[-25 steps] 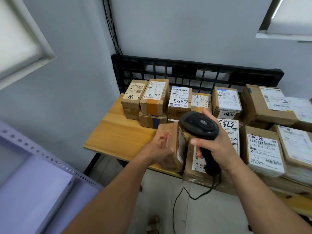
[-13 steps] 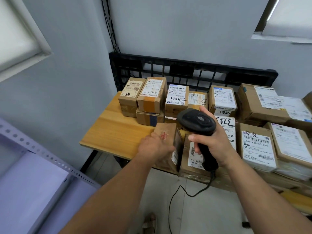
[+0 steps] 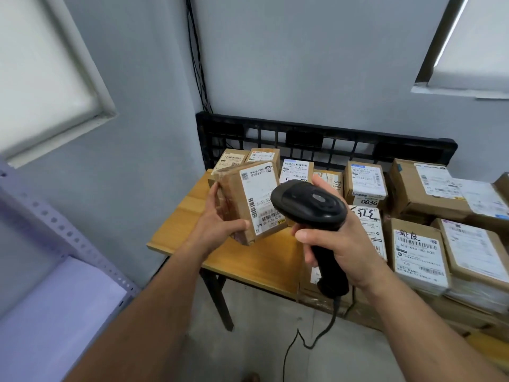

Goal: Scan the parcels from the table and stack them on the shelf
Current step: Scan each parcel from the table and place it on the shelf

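The left hand (image 3: 217, 230) curls round 1 end of the parcel (image 3: 248, 199), held above the bench (image 3: 248, 260) at 9 o'clock of the scanner (image 3: 308, 205) clasped in the right hand (image 3: 338, 244). The scanner head overlaps the label, so a misread seems likely; the 1-handed grip may slip.

The parcel (image 3: 249, 201) lies just left of the scanner (image 3: 309, 202), above the table (image 3: 187, 216); the shelf (image 3: 68, 304) stands far left.

Brown cardboard parcel (image 3: 256, 194), tilted, in the left hand (image 3: 217, 230) — white label up. Black scanner (image 3: 311, 205) in the right hand (image 3: 341, 244), just beside it
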A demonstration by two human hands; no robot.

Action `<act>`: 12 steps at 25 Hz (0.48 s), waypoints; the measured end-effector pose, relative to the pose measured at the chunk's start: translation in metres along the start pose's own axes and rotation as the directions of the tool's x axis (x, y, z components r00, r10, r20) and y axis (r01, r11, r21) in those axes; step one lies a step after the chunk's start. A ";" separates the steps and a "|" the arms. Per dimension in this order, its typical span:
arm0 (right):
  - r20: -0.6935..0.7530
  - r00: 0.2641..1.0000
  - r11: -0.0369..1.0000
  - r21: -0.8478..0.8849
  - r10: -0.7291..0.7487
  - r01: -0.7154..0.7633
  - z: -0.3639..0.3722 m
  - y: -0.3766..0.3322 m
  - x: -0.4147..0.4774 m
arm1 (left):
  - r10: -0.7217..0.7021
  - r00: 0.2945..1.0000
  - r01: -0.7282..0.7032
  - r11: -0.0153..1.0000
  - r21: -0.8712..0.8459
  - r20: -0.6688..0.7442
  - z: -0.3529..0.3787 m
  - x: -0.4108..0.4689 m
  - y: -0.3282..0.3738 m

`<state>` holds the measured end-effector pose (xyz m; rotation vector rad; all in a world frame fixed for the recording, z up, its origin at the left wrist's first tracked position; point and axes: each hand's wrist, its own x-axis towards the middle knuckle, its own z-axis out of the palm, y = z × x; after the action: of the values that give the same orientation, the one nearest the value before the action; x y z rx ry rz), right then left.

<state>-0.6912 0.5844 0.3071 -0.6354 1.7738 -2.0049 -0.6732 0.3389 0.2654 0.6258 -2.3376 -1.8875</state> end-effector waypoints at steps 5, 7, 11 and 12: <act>0.091 0.994 0.998 0.005 -0.056 0.056 0.015 -0.017 -0.019 | 0.076 0.992 -0.073 0.997 0.029 -0.105 -0.016 -0.027 0.012; 0.108 0.993 0.998 -0.008 -0.055 0.056 0.016 -0.018 -0.030 | 0.099 0.986 -0.096 0.995 0.027 -0.137 -0.023 -0.039 0.015; 0.100 0.995 0.998 -0.056 -0.022 0.028 0.017 -0.014 -0.044 | 0.113 0.979 -0.108 0.993 0.040 -0.168 -0.034 -0.063 0.018; 0.101 0.995 0.998 -0.066 -0.009 0.016 0.017 -0.012 -0.048 | 0.117 0.978 -0.111 0.993 0.042 -0.172 -0.037 -0.069 0.018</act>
<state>-0.6421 0.5990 0.3174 -0.7566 1.7871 -1.8932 -0.6036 0.3328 0.3052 0.6183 -2.2463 -1.6778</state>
